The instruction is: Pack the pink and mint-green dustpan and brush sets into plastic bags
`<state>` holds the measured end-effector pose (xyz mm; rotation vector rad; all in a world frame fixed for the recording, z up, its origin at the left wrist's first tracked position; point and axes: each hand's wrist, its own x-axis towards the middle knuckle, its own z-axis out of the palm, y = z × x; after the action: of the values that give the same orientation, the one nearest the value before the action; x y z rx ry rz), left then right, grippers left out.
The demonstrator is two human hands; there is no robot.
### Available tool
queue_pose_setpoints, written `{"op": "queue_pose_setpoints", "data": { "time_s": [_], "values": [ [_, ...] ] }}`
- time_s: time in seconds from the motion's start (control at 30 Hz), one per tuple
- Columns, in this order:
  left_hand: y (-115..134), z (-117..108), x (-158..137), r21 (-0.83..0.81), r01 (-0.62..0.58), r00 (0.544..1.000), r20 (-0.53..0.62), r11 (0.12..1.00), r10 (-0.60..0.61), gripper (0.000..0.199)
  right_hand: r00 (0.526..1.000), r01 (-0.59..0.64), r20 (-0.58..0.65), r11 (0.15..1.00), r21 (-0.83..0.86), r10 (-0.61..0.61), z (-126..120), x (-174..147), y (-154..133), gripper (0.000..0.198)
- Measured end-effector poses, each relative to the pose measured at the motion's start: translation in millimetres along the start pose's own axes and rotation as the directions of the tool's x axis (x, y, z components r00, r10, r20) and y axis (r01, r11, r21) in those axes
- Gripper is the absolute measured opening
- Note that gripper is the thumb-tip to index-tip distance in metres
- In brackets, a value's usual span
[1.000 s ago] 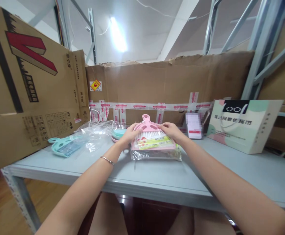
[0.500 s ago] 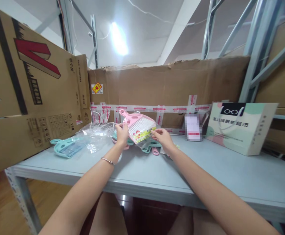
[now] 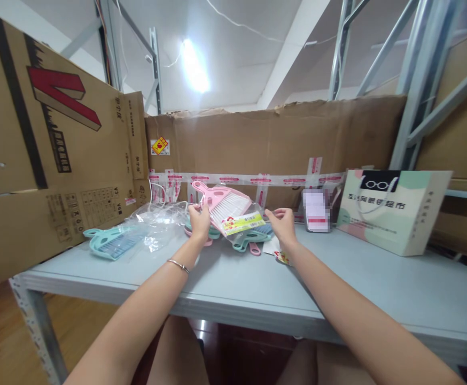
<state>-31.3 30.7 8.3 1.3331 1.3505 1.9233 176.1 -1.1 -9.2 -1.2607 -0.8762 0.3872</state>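
on a grey metal table (image 3: 418,286), things are looking pretty cluttered, with a big carton (image 3: 237,141) standing along the back, another box (image 3: 87,160) walling off the left, and a tube light (image 3: 195,67) glowing overhead. a phone (image 3: 314,211) is leaning near a paper bag (image 3: 389,214) on the right. compared with half a second ago, the right hand (image 3: 283,227) is sitting further right, and the yellow card (image 3: 243,223) is poking further past the pink dustpan (image 3: 217,197). that pan is tilting above the table, handle up-left, in front of the back carton. its clear bag (image 3: 259,207) is holding the pan, a white-bristled brush (image 3: 231,207) and the card. left hand (image 3: 199,220) is gripping the bagged pan's left side; right is pinching the bag's right edge, by the card's end. below, a teal dustpan (image 3: 241,245) is lying on the table.
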Motion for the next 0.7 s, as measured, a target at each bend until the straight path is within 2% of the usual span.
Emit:
{"op": "queue_pose_setpoints", "data": {
  "time_s": [0.07, 0.13, 0.2, 0.27, 0.33, 0.37, 0.43, 0.5, 0.53, 0.57, 0.7],
  "values": [
    [0, 1, -2, -0.021, 0.009, 1.000, 0.030, 1.000, -0.009, 0.023, 0.993, -0.074, 0.096, 0.997, 0.015, 0.072, 5, -3, 2, 0.037],
    [1, 2, -4, -0.042, 0.000, 0.998, 0.065, 0.999, 0.003, 0.024, 0.952, -0.207, 0.235, 0.978, 0.013, 0.198, 8, -5, 4, 0.035],
    [0, 3, -6, -0.043, -0.021, 0.997, 0.075, 0.999, 0.024, 0.024, 0.941, -0.219, 0.264, 0.976, -0.009, 0.213, 7, -2, 5, 0.031],
    [0, 2, -7, -0.019, -0.032, 0.997, 0.066, 0.999, 0.033, 0.023, 0.982, -0.110, 0.150, 0.994, -0.025, 0.112, 1, 4, 3, 0.027],
    [-1, 2, -6, 0.011, -0.043, 0.998, 0.056, 0.999, 0.043, 0.021, 0.998, 0.069, 0.005, 0.995, -0.068, -0.069, -6, 6, -2, 0.022],
    [-1, 1, -6, 0.021, -0.051, 0.997, 0.054, 0.998, 0.050, 0.021, 0.988, 0.154, -0.018, 0.984, -0.084, -0.156, -8, 6, -5, 0.019],
    [0, 1, -6, 0.016, -0.071, 0.996, 0.057, 0.997, 0.070, 0.020, 0.966, 0.245, 0.094, 0.968, -0.061, -0.239, -7, 0, -10, 0.017],
    [2, 2, -8, -0.021, -0.091, 0.993, 0.075, 0.996, 0.093, 0.020, 0.936, 0.183, 0.302, 0.983, 0.018, -0.180, -1, -9, -14, 0.023],
    [3, 2, -10, -0.047, -0.100, 0.991, 0.090, 0.994, 0.104, 0.020, 0.920, 0.124, 0.369, 0.991, 0.046, -0.132, 3, -13, -16, 0.027],
    [4, 3, -11, -0.076, -0.106, 0.987, 0.110, 0.991, 0.114, 0.020, 0.913, 0.065, 0.399, 0.996, 0.065, -0.085, 6, -16, -16, 0.028],
    [3, 6, -16, -0.164, -0.155, 0.964, 0.193, 0.974, 0.186, 0.019, 0.923, -0.141, 0.376, 0.982, 0.125, 0.085, 9, -17, -14, 0.024]
  ]
}}
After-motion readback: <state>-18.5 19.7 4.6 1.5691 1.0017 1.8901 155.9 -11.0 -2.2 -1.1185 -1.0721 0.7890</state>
